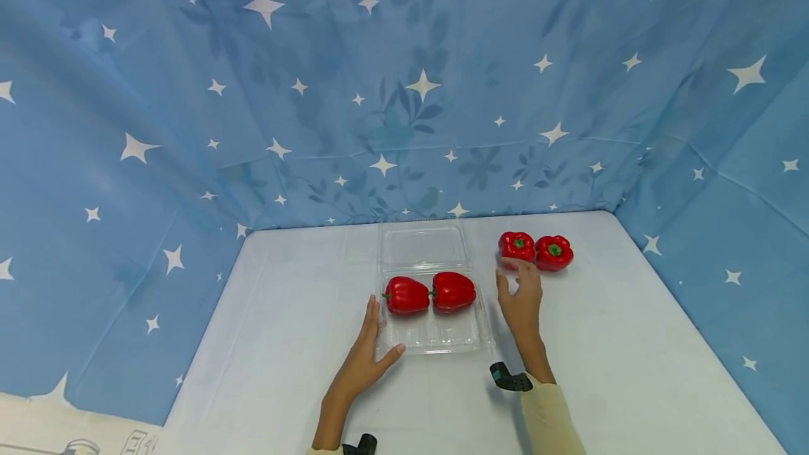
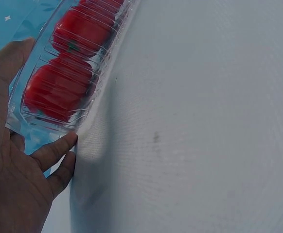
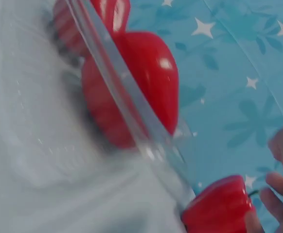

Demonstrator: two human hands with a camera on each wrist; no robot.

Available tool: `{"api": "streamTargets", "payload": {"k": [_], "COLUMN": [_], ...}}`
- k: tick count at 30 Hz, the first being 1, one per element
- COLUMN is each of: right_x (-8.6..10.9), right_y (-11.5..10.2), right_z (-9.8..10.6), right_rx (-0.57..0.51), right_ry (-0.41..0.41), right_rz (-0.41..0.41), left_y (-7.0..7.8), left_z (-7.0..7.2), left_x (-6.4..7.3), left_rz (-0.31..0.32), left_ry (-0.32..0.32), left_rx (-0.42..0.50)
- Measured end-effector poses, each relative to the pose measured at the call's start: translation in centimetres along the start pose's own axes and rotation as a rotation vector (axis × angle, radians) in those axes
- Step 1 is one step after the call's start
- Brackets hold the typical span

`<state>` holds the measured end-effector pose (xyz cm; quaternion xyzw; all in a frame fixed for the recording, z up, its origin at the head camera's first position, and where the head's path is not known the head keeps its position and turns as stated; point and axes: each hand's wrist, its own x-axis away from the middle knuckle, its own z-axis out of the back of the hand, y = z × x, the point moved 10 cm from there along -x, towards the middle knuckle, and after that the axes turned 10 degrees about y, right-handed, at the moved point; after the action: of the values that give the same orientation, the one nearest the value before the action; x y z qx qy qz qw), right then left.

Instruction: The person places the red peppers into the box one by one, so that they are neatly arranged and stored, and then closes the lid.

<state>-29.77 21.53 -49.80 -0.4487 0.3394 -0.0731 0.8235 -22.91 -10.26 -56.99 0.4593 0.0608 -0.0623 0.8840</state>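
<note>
Two red bell peppers, the left one (image 1: 407, 295) and the right one (image 1: 454, 291), lie on their sides in the back half of a clear plastic clamshell container (image 1: 434, 351). My left hand (image 1: 362, 364) rests against the container's front left corner, fingers stretched along its side and thumb at the front edge. Two more bell peppers stand behind and to the right, the nearer one (image 1: 516, 246) touching the farther one (image 1: 553, 253). My right hand (image 1: 521, 297) reaches over beside the nearer pepper, its thumb and fingers apart; it does not appear to hold it.
The container's lid (image 1: 423, 246) lies folded back toward the rear of the white table (image 1: 303, 286). Blue star-printed cloth (image 1: 392, 111) hangs behind and along both sides. A printed beige sheet (image 1: 69, 427) is at the lower left.
</note>
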Motion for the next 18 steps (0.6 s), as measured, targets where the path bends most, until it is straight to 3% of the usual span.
{"api": "streamTargets", "payload": {"k": [3, 7, 13, 18], "right_x": [-0.7, -1.2, -1.7, -2.3], "right_y": [1.5, 3.9, 6.7, 8.5], "right_z": [1.8, 3.1, 3.4, 2.9], "right_rx": [0.019, 0.066, 0.140, 0.122], "right_ry": [0.121, 0.193, 0.157, 0.116], "right_rz": [-0.072, -0.182, -0.279, -0.331], "left_y": [0.1, 0.2, 0.1, 0.0], "left_z": [0.0, 0.0, 0.1, 0.0], "left_x": [0.0, -0.1, -0.1, 0.0], "left_rz": [-0.001, -0.001, -0.001, 0.004], "left_ry": [-0.005, -0.008, -0.003, -0.007], "left_rx": [0.001, -0.002, -0.001, 0.000]}}
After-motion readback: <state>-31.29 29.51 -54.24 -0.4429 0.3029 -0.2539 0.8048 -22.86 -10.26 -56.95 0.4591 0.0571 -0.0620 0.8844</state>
